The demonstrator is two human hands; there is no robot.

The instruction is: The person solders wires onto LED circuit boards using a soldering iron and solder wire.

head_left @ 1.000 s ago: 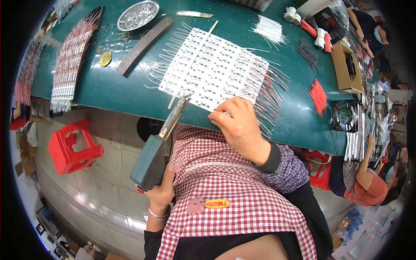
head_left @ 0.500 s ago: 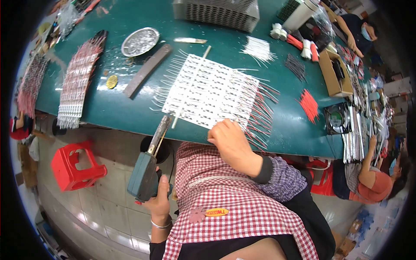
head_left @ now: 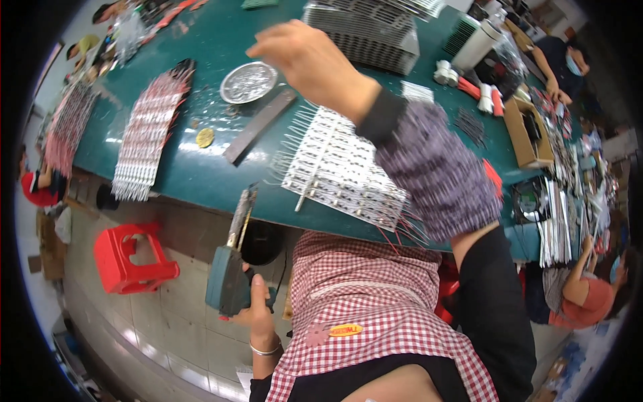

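My left hand [head_left: 258, 313], below the table's front edge, is closed round the grip of a green soldering gun [head_left: 226, 280], its metal barrel pointing up. My right hand [head_left: 311, 63] is raised over the table beside the round metal dish [head_left: 248, 82], its fingers stretched out and slightly blurred; I see nothing in them. Beneath my right forearm lies a white panel [head_left: 335, 164] with rows of small dark parts. Pale wires stick out from its left side, red and dark ones from its right. A thin pale stick [head_left: 315, 171] lies across it. My purple sleeve hides its upper right part.
A grey bar [head_left: 260, 127] and a yellow round pad [head_left: 205, 138] lie left of the panel. Another wired panel [head_left: 149, 130] hangs over the table edge. A perforated block [head_left: 362, 33] stands behind. On the right are a cardboard box [head_left: 528, 134] and a fan [head_left: 529, 199]; people sit nearby.
My right hand has left the panel's near edge and moved up and away toward the metal dish. My left hand still holds the soldering gun. The view has shifted somewhat left.
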